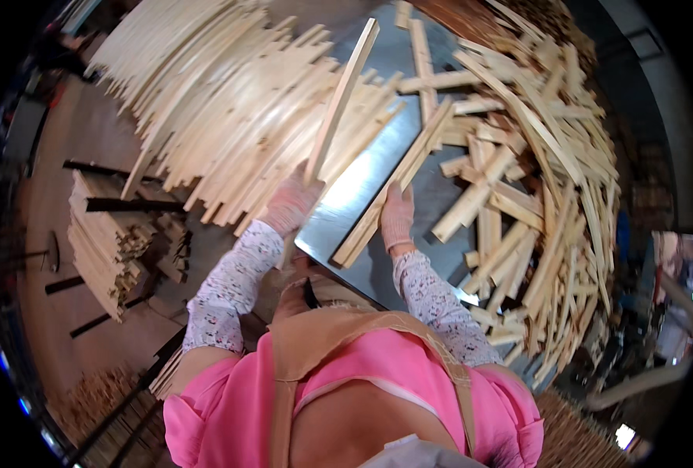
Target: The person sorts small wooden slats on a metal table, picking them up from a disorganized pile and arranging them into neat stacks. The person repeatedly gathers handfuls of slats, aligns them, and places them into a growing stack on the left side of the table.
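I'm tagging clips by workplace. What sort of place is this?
Probably a woodworking or timber-sorting workshop: pale wooden strips lie side by side, with a jumbled heap of wood pieces and a bare-metal tabletop beside them.

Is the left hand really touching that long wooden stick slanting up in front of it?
Touching. The head view shows the left hand closed around the wooden stick, which shows both above and below the grip.

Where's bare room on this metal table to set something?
Two patches: the metal table shows bare between the row of slats and the wood strips at your right hand, and again right of that hand, before the jumbled heap. The heap and row are crowded.
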### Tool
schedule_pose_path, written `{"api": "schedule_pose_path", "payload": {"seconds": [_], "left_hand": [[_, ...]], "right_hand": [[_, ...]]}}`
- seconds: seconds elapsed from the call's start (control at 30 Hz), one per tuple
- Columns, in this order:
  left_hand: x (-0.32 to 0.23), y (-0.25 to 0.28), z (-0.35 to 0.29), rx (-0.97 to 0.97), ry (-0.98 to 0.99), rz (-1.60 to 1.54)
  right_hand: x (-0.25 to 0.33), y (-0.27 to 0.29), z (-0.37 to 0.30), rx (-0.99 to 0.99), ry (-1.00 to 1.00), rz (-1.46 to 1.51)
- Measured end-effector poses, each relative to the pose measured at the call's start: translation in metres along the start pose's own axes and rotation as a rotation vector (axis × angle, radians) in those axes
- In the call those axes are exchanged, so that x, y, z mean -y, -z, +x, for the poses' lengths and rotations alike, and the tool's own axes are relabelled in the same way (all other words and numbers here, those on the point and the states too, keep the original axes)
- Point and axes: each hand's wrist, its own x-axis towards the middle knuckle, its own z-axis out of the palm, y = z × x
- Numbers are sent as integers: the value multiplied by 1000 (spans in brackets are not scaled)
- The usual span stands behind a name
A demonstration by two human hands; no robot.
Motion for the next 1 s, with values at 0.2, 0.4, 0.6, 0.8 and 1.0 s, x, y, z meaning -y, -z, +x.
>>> {"api": "schedule_pose_path", "payload": {"seconds": [0.2, 0.4, 0.6, 0.8, 1.0], "left_hand": [[76, 195, 76, -351, 56, 447], [124, 318, 135, -476, -89, 1058], [170, 349, 168, -402, 198, 916], [175, 275, 129, -510, -228, 453], [89, 27, 12, -95, -877, 356]], "right_hand": [[-38, -74, -49, 183, -89, -466], [-30, -88, -90, 278, -19, -753], [10, -64, -29, 410, 105, -642], [26, -3, 164, -129, 479, -1433], [35, 27, 239, 123, 298, -1326]]}}
